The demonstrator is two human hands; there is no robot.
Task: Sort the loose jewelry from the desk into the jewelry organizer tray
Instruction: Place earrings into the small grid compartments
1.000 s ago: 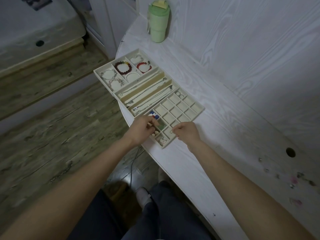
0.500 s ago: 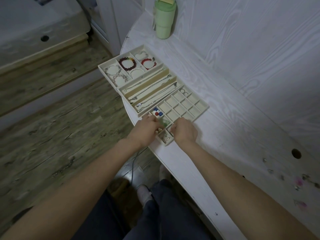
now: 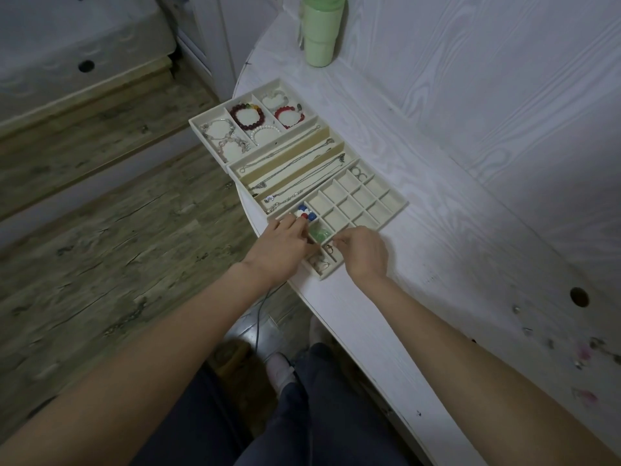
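The cream jewelry organizer tray (image 3: pixel 398 210) lies at the desk's near left edge. Its far section holds bead bracelets (image 3: pixel 247 115), its middle section chains (image 3: pixel 295 163), and its near grid small pieces. My left hand (image 3: pixel 280 245) rests on the grid's near left corner. Its bent fingers reach into a cell beside the coloured beads (image 3: pixel 304 211), and the fingertips are hidden. My right hand (image 3: pixel 364 252) hovers over the grid's near edge and pinches a small metal piece (image 3: pixel 331 247) above a cell, next to a green piece (image 3: pixel 318 233). Loose jewelry (image 3: pixel 584 351) lies scattered at the desk's far right.
A green tumbler (image 3: pixel 321 31) stands at the back of the white desk (image 3: pixel 453 264). A round cable hole (image 3: pixel 578 296) sits near the loose pieces. The desk's curved front edge runs just below the tray, with wooden floor to the left.
My right hand has shifted left over the grid's near cells and now pinches a small piece there. My left hand stays at the tray's near left corner.
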